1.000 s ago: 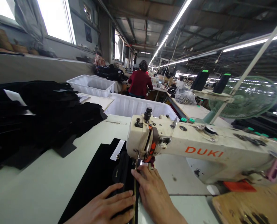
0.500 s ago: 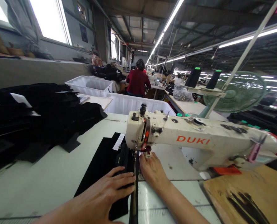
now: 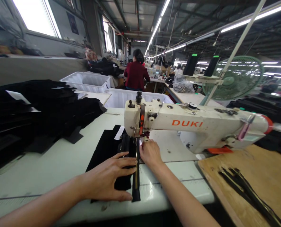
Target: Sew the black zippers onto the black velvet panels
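A white DUKI sewing machine [image 3: 190, 126] stands on the pale table [image 3: 48, 167]. Under its needle lies a black fabric piece [image 3: 107, 148] with a zipper [image 3: 136, 176] along its right edge. My left hand [image 3: 109, 179] lies flat on the fabric, fingers stretched out and pressing it down beside the zipper. My right hand [image 3: 149, 153] rests just right of the zipper at the presser foot, fingers curled down at the fabric edge; whether they pinch anything is hidden.
A heap of black fabric pieces [image 3: 36, 110] fills the table's left side. White bins [image 3: 88, 80] stand behind. A wooden board [image 3: 249, 186] with black zippers [image 3: 246, 192] lies at right. A green fan [image 3: 235, 78] and thread cones [image 3: 192, 64] stand behind the machine. A person in red [image 3: 136, 74] works ahead.
The view has tilted down and pulled back, showing more of my arms and the table's front edge. Both hands stay on the fabric at the needle, which has fed slightly forward.
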Demonstrator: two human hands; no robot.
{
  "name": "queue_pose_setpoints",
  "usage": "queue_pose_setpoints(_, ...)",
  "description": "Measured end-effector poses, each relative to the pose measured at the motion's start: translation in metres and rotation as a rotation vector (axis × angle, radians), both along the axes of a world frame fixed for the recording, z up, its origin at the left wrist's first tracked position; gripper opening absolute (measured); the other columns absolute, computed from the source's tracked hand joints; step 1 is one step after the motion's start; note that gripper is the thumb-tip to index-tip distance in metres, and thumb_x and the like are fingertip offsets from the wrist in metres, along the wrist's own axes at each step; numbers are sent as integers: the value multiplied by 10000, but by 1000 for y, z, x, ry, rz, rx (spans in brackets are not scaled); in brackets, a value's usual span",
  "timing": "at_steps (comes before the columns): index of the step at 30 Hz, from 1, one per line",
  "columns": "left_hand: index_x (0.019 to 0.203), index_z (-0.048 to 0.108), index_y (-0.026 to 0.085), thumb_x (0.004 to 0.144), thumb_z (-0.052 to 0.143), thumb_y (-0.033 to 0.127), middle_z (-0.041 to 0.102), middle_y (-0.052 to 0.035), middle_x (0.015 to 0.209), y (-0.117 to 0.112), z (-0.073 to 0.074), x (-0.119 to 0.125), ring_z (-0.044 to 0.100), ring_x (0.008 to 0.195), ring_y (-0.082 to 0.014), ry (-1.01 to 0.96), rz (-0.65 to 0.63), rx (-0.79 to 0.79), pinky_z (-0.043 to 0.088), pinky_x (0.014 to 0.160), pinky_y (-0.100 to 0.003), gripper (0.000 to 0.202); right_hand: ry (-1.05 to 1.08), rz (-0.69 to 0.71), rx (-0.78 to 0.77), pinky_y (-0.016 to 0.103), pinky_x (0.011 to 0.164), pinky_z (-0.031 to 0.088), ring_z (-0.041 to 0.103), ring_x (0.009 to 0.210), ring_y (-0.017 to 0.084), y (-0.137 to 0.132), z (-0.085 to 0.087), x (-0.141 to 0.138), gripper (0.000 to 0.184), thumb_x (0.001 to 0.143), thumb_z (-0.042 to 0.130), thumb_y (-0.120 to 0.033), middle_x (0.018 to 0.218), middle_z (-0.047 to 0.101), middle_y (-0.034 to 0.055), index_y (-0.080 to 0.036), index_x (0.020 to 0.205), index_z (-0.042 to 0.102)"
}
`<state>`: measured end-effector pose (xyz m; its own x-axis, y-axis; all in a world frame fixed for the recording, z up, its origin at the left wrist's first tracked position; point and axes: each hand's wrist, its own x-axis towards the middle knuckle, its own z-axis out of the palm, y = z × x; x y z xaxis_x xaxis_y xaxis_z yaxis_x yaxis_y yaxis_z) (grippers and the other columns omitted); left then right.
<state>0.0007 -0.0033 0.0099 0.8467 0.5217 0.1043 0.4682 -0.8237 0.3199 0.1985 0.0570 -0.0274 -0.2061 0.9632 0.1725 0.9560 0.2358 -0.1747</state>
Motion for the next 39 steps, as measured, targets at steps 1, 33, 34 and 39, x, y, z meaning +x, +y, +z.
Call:
queue_pose_setpoints(1,1380,564,209,835,715,506,520,-107,1452,0,1,0,483,1337,-286,1,-8,-5,228,1191,-476,638,-2,-14,-4,334,815,436,636,958,245,-2,0,-1,194,961,480,-209,958,692,124,-136,994,656)
queue_pose_setpoints(33,1392,545,291,782,748,506,572,-71,1337,-3,-1,-6,525,1272,-317,-41,99,-119,205,1204,-481,678,124,550,143,500,1152,307,542,1231,224,-14,-17,37,433,896,479,-73,1325,608,73,-206,1302,552)
queue_pose_setpoints(34,1389,546,289,791,742,494,576,-66,1327,0,-2,-6,532,1266,-306,-44,96,-127,194,1209,-471,662,130,544,143,516,1151,303,532,1248,236,-12,-19,36,438,903,462,-74,1343,596,91,-186,1318,542)
queue_pose_setpoints(39,1399,528,291,808,718,523,581,-57,1300,17,-2,-6,536,1256,-284,-51,88,-142,143,1223,-470,662,128,511,122,533,1146,305,527,1257,245,-6,-21,35,488,928,441,-87,1350,597,96,-187,1403,480)
